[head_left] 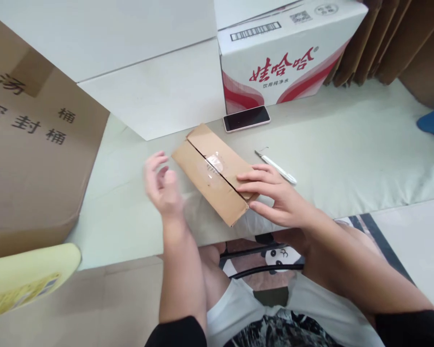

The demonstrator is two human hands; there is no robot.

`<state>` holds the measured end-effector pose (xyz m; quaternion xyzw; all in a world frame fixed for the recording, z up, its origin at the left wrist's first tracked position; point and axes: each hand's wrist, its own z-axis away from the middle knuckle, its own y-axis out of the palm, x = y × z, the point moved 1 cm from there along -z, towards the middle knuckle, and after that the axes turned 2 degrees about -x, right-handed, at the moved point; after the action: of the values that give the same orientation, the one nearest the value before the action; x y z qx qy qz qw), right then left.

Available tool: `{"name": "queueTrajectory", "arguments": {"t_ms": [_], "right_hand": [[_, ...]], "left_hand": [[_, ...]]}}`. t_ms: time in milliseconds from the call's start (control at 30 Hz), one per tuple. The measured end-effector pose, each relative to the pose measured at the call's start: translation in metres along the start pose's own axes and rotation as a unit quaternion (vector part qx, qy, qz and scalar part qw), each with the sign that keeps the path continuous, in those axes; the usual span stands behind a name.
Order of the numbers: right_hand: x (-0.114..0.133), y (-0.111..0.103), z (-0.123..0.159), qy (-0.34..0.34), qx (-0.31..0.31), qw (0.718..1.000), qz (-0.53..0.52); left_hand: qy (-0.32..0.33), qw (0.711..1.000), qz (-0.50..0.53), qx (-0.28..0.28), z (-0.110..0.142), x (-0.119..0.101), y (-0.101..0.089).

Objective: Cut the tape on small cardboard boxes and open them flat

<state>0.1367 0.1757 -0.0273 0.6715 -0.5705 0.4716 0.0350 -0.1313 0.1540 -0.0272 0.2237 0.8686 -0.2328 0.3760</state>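
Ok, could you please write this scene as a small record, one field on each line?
left hand: raised beside the small cardboard box, holding nothing
right hand: fingers resting on the box's near right end
box top: flaps closed, clear tape across the middle seam
white knife: lying beyond the right hand
phone: dark screen, before the red-and-white carton
far left: large brown carton
surface: pale green cover

Box (pixel 211 180): matt brown cardboard, glossy clear plastic tape on top. Phone (pixel 246 119) beyond box: smooth, glossy black screen. Cutter (pixel 279 168) right of box: smooth white body, metal tip; cover (pixel 347 154) beneath box: pale, lightly wrinkled.
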Motion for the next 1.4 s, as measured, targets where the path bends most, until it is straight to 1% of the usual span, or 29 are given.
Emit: {"name": "queueTrajectory", "arguments": {"t_ms": [33,67,100,133,167,200,233,267,300,333,400,467,500,533,600,633,667,700,733,767,833,900,933,1000,1067,1133,1267,1333,1400], "right_hand": [[-0.002,-0.001,0.001,0.016,-0.004,1.000,-0.025],[-0.006,-0.004,0.002,0.052,-0.027,0.997,-0.046],[-0.011,-0.007,0.003,0.107,-0.069,0.990,-0.055],[-0.019,-0.010,0.005,0.174,-0.118,0.977,-0.043],[-0.027,-0.014,0.007,0.243,-0.160,0.957,-0.009],[-0.036,-0.017,0.009,0.306,-0.181,0.934,0.043],[-0.046,-0.020,0.011,0.356,-0.173,0.912,0.103],[-0.055,-0.022,0.014,0.389,-0.142,0.896,0.161],[-0.064,-0.023,0.016,0.406,-0.100,0.885,0.207],[-0.072,-0.023,0.019,0.412,-0.062,0.877,0.239],[-0.085,-0.023,0.022,0.410,-0.021,0.870,0.273],[-0.094,-0.025,0.023,0.408,-0.027,0.873,0.267],[-0.096,-0.028,0.022,0.407,-0.047,0.881,0.238],[-0.096,-0.031,0.020,0.399,-0.081,0.893,0.190],[-0.091,-0.040,0.015,0.359,-0.179,0.915,0.052],[-0.084,-0.046,0.012,0.329,-0.225,0.917,-0.022],[-0.076,-0.052,0.009,0.301,-0.259,0.914,-0.081],[-0.065,-0.058,0.007,0.278,-0.278,0.911,-0.121],[-0.052,-0.064,0.006,0.265,-0.285,0.910,-0.143],[-0.040,-0.069,0.005,0.262,-0.284,0.911,-0.146],[-0.016,-0.076,0.004,0.270,-0.284,0.912,-0.120],[0.001,-0.078,0.002,0.277,-0.281,0.914,-0.096],[0.006,-0.076,0.000,0.274,-0.281,0.915,-0.097],[0.013,-0.069,-0.004,0.264,-0.270,0.916,-0.135],[0.019,-0.059,-0.007,0.254,-0.258,0.912,-0.191],[0.025,-0.048,-0.009,0.263,-0.243,0.910,-0.208],[0.038,-0.033,-0.008,0.293,-0.194,0.926,-0.139],[0.043,-0.031,-0.007,0.290,-0.172,0.938,-0.085],[0.047,-0.031,-0.009,0.280,-0.151,0.948,-0.010]], "left_hand": [[0.044,0.996,-0.004,0.073,0.002,0.001,0.003],[0.072,0.988,-0.020,0.137,0.005,0.001,0.007],[0.086,0.979,-0.038,0.182,0.007,0.002,0.010],[0.093,0.974,-0.050,0.203,0.009,0.003,0.012],[0.092,0.972,-0.056,0.208,0.009,0.004,0.013],[0.088,0.972,-0.057,0.210,0.009,0.004,0.014],[0.084,0.972,-0.057,0.211,0.009,0.005,0.013],[0.081,0.972,-0.056,0.212,0.009,0.005,0.012],[0.079,0.972,-0.054,0.214,0.008,0.006,0.010],[0.077,0.972,-0.052,0.216,0.007,0.006,0.009],[0.074,0.971,-0.046,0.223,0.006,0.007,0.006],[0.070,0.969,-0.045,0.233,0.005,0.006,0.004],[0.069,0.967,-0.049,0.239,0.006,0.006,0.005],[0.068,0.966,-0.056,0.244,0.006,0.005,0.005],[0.076,0.963,-0.068,0.251,0.008,0.001,0.009],[0.082,0.961,-0.071,0.254,0.010,-0.002,0.011],[0.090,0.959,-0.073,0.258,0.012,-0.006,0.014],[0.099,0.957,-0.073,0.263,0.015,-0.010,0.018],[0.107,0.954,-0.071,0.271,0.019,-0.015,0.021],[0.114,0.951,-0.068,0.279,0.023,-0.020,0.025],[0.127,0.946,-0.060,0.293,0.030,-0.030,0.032],[0.136,0.942,-0.054,0.303,0.036,-0.039,0.038],[0.140,0.940,-0.052,0.306,0.037,-0.042,0.040],[0.142,0.938,-0.051,0.313,0.039,-0.045,0.042],[0.139,0.935,-0.055,0.321,0.039,-0.045,0.044],[0.134,0.934,-0.056,0.327,0.038,-0.043,0.044],[0.120,0.938,-0.015,0.323,0.038,-0.038,0.043],[0.114,0.939,-0.004,0.326,0.038,-0.035,0.042],[0.110,0.936,-0.007,0.334,0.038,-0.033,0.042]]}}
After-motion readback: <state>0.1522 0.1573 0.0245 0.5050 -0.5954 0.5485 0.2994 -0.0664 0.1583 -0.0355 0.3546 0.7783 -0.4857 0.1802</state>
